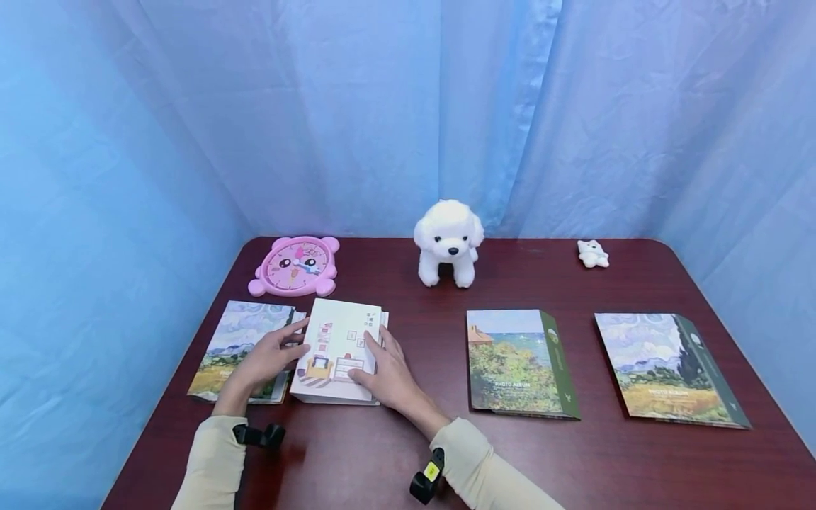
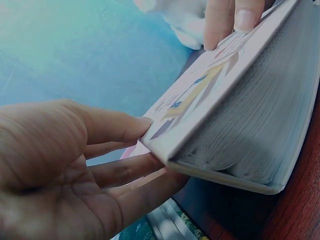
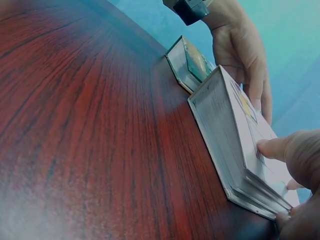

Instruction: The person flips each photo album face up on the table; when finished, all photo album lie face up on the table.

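Hands meet on a white photo album point(image 1: 338, 350) that lies near the front left of the dark red table point(image 1: 408, 453), its illustrated cover facing up. The left hand point(image 1: 270, 356) comes in from the album's left side with fingers nearly straight; the left wrist view shows the fingertips point(image 2: 142, 125) touching the cover's corner and the lower fingers slipped just under the edge, so the cover sits tilted a little above the thick block of pages rather than flat on it, which reads as a lifting or steadying touch, not a clamp. The right hand point(image 1: 385, 372) lies on the cover from the right, fingers extended and pressing down, and the right wrist view shows a fingertip point(image 3: 272, 147) bearing on the cover's top; this pressure seems to pin the book to the table while the other hand works the edge. Neither hand is curled round the album. Partly under the left hand and just beside the white album lies a landscape-cover album point(image 1: 239, 347), flat and overlapped at its right edge. Two more albums lie flat and well apart to the right: one with a green spine point(image 1: 519, 365) and one with a cypress scene point(image 1: 669, 368). Along the back stand a pink clock point(image 1: 295, 266), a white plush dog point(image 1: 449, 241) and a small white toy point(image 1: 593, 253), before a blue curtain point(image 1: 319, 106).
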A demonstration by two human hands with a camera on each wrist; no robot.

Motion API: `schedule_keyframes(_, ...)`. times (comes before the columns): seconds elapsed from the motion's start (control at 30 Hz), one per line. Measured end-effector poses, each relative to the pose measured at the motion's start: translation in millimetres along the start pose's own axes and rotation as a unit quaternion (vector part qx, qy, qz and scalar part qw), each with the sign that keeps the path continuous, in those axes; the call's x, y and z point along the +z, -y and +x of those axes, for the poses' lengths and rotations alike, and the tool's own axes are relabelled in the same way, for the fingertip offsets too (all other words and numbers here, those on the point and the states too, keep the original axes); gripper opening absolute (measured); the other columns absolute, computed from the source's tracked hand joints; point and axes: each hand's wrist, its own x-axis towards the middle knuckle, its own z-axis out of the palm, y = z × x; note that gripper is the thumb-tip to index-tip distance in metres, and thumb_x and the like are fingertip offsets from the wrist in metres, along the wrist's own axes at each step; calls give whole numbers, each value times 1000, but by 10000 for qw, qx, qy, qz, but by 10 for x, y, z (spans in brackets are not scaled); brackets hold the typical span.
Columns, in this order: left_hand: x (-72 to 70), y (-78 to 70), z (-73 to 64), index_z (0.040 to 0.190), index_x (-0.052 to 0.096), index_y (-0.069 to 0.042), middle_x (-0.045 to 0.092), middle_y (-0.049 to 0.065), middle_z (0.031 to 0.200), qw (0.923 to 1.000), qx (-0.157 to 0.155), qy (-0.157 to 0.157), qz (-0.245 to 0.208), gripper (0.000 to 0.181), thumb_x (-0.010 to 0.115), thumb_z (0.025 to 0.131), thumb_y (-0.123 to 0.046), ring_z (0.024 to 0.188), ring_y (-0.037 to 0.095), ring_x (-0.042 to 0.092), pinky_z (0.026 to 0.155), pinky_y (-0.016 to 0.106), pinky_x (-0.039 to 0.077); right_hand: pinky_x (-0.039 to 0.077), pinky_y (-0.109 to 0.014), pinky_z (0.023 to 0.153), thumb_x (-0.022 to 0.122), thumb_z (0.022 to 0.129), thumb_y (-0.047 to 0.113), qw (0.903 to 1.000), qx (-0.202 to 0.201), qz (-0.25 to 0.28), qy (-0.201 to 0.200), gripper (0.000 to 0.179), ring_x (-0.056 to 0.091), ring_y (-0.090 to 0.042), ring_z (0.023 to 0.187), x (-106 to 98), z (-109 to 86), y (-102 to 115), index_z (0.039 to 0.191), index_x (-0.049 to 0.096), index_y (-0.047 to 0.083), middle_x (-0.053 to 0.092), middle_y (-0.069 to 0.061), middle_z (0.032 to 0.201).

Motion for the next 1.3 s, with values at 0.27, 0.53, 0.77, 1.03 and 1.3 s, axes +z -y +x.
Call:
schedule_keyframes(0.27, -6, 2, 2, 152, 28, -16, 47, 25, 138, 9999, -115, 17, 90, 59, 53, 98, -19, 113, 33, 59, 92, 43, 52, 26, -52, 113, 72, 84, 30, 10000, -62, -22, -31, 73, 22, -41, 142, 7, -11, 10, 145, 40, 3, 21, -22, 155)
schedule_keyframes(0.53, -9, 18, 12, 152, 29, -14, 50, 25, 135, 9995, -124, -64, 280, 59, 52, 98, -17, 110, 31, 60, 92, 45, 51, 26, -53, 113, 72, 84, 28, 9999, -115, -44, -70, 72, 22, -42, 141, 14, -13, 12, 144, 42, 2, 23, -23, 154)
schedule_keyframes(0.77, -6, 21, 16, 152, 28, -13, 52, 24, 132, 9991, -67, -117, 392, 59, 52, 98, -18, 109, 30, 61, 92, 45, 51, 27, -52, 112, 72, 84, 28, 9998, -184, 26, -112, 71, 24, -42, 141, 14, -2, -19, 143, 43, 3, 24, -23, 154)
schedule_keyframes(1.03, -3, -43, 0, 152, 26, -10, 51, 25, 134, 9974, -238, -157, 667, 61, 51, 99, -28, 111, 32, 58, 97, 51, 44, 30, -51, 111, 71, 85, 26, 9994, -181, 158, -268, 67, 29, -42, 139, -79, 16, -28, 142, 44, 2, 27, -25, 152)
schedule_keyframes(1.3, -12, -208, -51, 152, 21, -6, 42, 26, 142, 9926, -309, -449, 1084, 65, 47, 100, -34, 128, 41, 45, 104, 57, 37, 30, -51, 112, 67, 88, 27, 9986, -131, 207, -461, 63, 28, -39, 140, -331, 57, -33, 143, 44, 6, 28, -23, 152)
